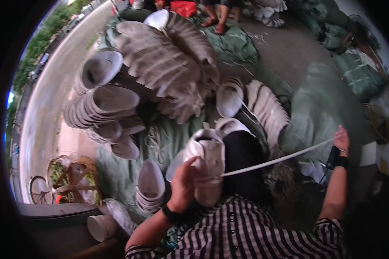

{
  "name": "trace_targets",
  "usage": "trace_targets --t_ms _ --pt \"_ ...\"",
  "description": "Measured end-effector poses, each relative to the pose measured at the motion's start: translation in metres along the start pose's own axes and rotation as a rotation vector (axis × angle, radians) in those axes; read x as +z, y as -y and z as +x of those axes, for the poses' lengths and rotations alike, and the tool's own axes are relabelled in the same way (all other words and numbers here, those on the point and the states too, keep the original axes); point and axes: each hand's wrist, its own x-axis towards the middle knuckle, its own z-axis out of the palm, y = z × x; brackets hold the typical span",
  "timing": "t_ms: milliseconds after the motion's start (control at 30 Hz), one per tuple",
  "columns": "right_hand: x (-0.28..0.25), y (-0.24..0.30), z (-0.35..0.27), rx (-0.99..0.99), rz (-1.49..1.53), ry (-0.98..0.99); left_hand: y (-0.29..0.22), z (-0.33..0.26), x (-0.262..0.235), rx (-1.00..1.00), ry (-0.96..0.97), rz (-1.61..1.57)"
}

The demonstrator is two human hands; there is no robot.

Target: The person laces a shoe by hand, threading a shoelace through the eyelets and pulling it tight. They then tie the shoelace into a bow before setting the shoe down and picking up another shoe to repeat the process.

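On my lap rests a white lace-up shoe upper [208, 153], its opening pointing away from me. My left hand [183, 183] grips its left side, the thumb near the lacing area. A white shoelace [278, 159] runs taut from the shoe out to the right. Its far end is pinched in my right hand [341, 140], stretched well away from the shoe. Just beyond the held shoe lies another white shoe piece [234, 126], partly covered by my dark-clothed leg.
Nested shoe pieces [101, 105] stand at the left, with a smaller stack [150, 185] near my left arm. Large beige bundles [160, 56] lie ahead. A green sack [322, 105] bulges at right. Another person's feet [218, 25] show at the far side. A white tub [101, 227] sits lower left.
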Motion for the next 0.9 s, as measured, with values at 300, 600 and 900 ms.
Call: trace_targets --t_ms 300,600,900 --pt "0.367 -0.173 -0.231 0.626 -0.529 0.919 -0.005 -0.032 -0.017 -0.395 0.125 0.203" --pt "0.375 -0.165 -0.275 0.703 -1.036 1.429 0.000 -0.041 -0.012 -0.209 -0.054 0.239" --pt "0.419 -0.186 -0.245 0.602 -0.764 0.999 -0.003 -0.034 -0.016 -0.159 0.128 0.488"
